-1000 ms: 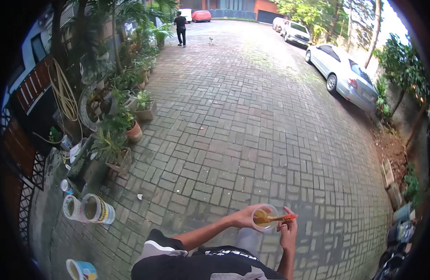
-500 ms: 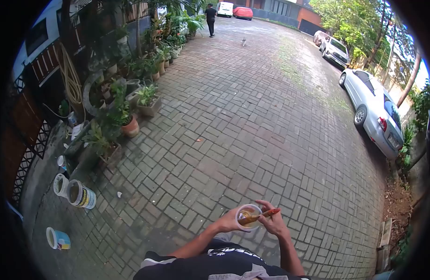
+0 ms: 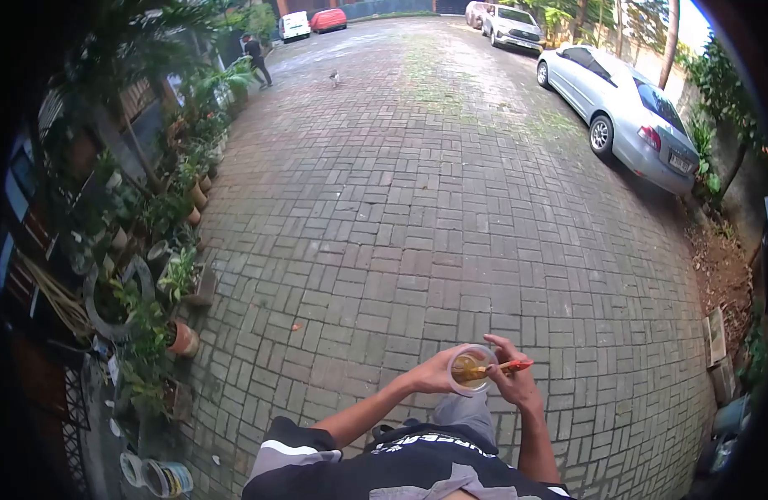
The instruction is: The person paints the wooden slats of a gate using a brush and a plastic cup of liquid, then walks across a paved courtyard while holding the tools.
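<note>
A clear plastic cup point(image 3: 474, 392) with a yellowish-brown liquid at its bottom is in front of my body. My left hand point(image 3: 434, 372) is wrapped round the cup's left side. In my right hand point(image 3: 515, 385) is a paintbrush point(image 3: 501, 367) with a red-tipped wooden handle. Its bristle end points left, into the cup. The fingers of my right hand close round the handle at the cup's right rim, and the index finger sticks out above it.
Grey brick paving point(image 3: 384, 250) stretches ahead. Potted plants point(image 3: 184, 339) and buckets point(image 3: 167, 478) line the left side. A silver car point(image 3: 622, 108) is parked on the right. Farther off, a person in dark clothes point(image 3: 255, 60) walks near a small animal point(image 3: 334, 77).
My view has turned to the right, so the plants, buckets and cars sit farther left. The brush handle lies flatter over the cup. The distant person has moved toward the plants on the left.
</note>
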A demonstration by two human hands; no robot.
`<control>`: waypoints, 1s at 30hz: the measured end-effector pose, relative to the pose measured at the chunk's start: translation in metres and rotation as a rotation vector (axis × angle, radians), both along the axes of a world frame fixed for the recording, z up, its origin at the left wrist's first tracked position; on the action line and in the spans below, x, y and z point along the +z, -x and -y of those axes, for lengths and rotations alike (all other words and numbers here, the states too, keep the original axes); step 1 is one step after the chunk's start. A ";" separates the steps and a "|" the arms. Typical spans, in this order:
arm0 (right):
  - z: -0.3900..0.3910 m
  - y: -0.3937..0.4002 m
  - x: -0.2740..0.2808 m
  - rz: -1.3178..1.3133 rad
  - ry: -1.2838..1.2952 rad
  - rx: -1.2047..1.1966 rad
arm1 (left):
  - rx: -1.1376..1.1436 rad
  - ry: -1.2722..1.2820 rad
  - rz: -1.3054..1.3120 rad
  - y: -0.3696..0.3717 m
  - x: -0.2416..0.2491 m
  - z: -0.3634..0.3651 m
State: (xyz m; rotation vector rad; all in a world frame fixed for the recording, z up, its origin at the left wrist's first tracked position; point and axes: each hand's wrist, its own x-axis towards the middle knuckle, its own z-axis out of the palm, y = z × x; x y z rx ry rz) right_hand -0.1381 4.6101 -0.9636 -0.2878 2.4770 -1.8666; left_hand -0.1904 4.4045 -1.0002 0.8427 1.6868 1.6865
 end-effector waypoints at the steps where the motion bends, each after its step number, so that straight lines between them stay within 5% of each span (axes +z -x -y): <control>1: -0.013 0.028 -0.001 0.001 -0.016 -0.014 | 0.001 -0.005 0.039 0.028 0.000 -0.015; 6: -0.081 0.178 -0.016 -0.016 -0.103 0.046 | -0.010 -0.089 0.243 0.162 -0.033 -0.083; 10: -0.151 0.294 0.001 0.026 -0.111 0.127 | 0.227 -0.041 0.283 0.265 -0.022 -0.119; 12: -0.196 0.343 -0.003 0.105 -0.229 0.060 | 0.466 0.084 0.060 0.324 -0.015 -0.134; 17: -0.338 0.409 -0.096 0.443 -0.204 -0.501 | 0.586 0.025 0.068 0.497 -0.016 -0.150; 21: -0.424 0.323 -0.250 0.924 -0.310 -1.266 | 0.578 0.034 0.002 0.660 -0.014 -0.168; 23: -0.391 0.235 -0.291 1.238 -0.290 -1.676 | 0.584 0.021 -0.019 0.746 -0.006 -0.189; 25: -0.311 0.172 -0.303 1.606 -0.048 -1.834 | 0.633 0.042 -0.024 0.829 0.009 -0.217; 26: -0.252 0.141 -0.323 1.500 -0.092 -1.932 | 0.614 0.021 -0.035 0.870 0.015 -0.229; 27: -0.231 0.245 -0.236 1.845 0.221 -1.840 | 0.575 0.005 -0.050 0.916 0.018 -0.237; 28: -0.151 0.170 -0.295 1.825 -0.004 -1.477 | 0.527 -0.008 -0.060 0.958 0.020 -0.247; 29: -0.089 0.184 -0.299 1.856 0.142 -1.579 | 0.501 0.028 -0.049 0.993 0.026 -0.262; 30: -0.063 0.230 -0.246 1.887 0.165 -1.583 | 0.531 0.001 -0.069 1.029 0.031 -0.282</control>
